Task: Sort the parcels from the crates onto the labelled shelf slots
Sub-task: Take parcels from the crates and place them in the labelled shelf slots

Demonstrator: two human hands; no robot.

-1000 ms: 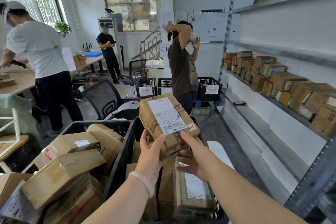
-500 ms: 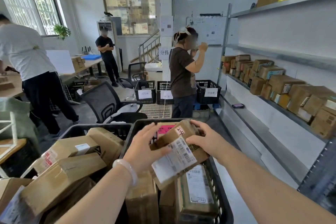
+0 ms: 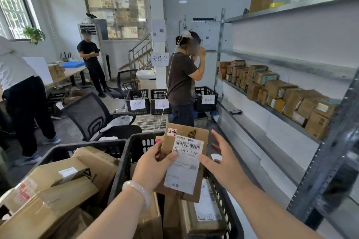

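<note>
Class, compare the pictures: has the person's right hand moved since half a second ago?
Yes. The right hand has left the parcel and moved rightward, over the black crate's right rim; the left hand alone holds it.

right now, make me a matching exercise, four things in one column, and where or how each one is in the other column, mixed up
Things:
1. parcel marked 2-4
2. phone
3. right hand
4. lone brown box

Places or states:
A. on the top shelf
B. open, fingers spread
C. held by the left hand over the black crate
D. lying on the low shelf board

Pairs: 1-C, 2-D, 3-B, 4-A
</note>
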